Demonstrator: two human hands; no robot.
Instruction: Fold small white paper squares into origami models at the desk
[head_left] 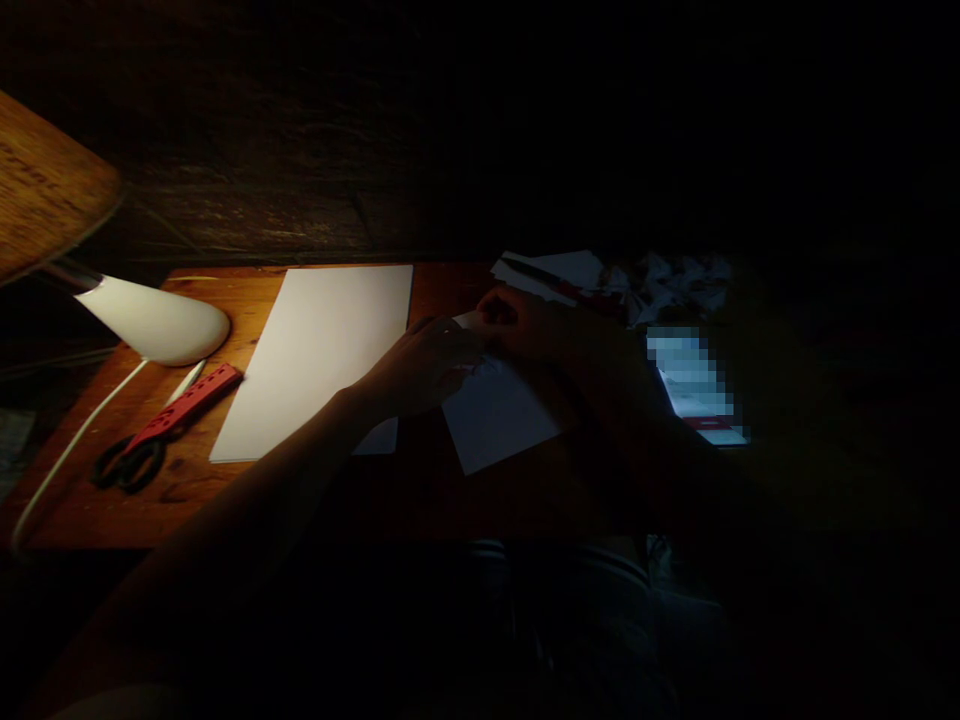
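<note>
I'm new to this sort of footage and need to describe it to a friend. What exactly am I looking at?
There is no machine here, just a person's bare hands. The single picture comes from a camera worn on their head, looking forward and down.

The left hand and right hand come together at the far end of a small white sheet; it is too dark to tell how each grips it.

On the wooden table, from the left, are a lamp, black loop handles beside a red strip, larger white paper, and a lit screen, its image blurred out.
</note>
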